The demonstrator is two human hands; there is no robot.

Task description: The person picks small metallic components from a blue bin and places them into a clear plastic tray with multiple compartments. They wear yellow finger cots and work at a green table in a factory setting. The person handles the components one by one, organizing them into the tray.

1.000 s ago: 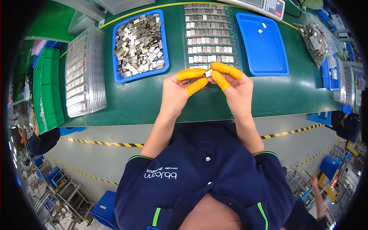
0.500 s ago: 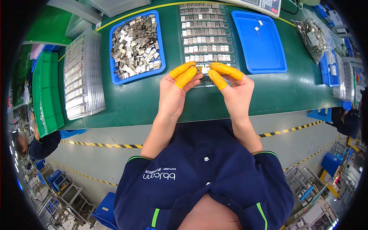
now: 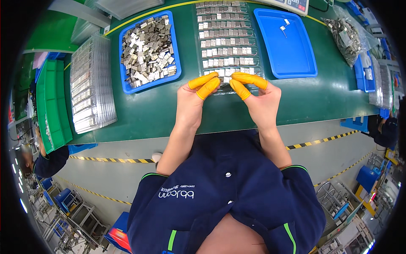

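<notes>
Yellow finger cots cover the thumb and forefinger of both hands, which meet over the near end of a clear plastic tray (image 3: pixel 228 44) holding rows of small metal USB connector shells. My right hand (image 3: pixel 260 96) is closed in a pinch, with a silver USB connector shell (image 3: pixel 226 79) at its fingertips. Just left of that shell, my left hand (image 3: pixel 192 98) is pinched too; whatever is between its fingers is hidden. Left of the hands, a blue tray (image 3: pixel 127 84) holds a heap of loose connector shells. To the right stands another blue tray (image 3: pixel 292 55) with a few small white-ended pieces.
Stacked clear trays (image 3: pixel 91 84) and a green bin (image 3: pixel 55 106) line the table's left side. A scale (image 3: pixel 292 5) stands at the far edge. A plastic bag of metal parts (image 3: pixel 344 40) lies at right. Other people sit at both sides.
My left fingertips have shifted slightly, and the gold-coloured bit at them no longer shows. The silver shell remains between the hands. The whole view has shifted a little.
</notes>
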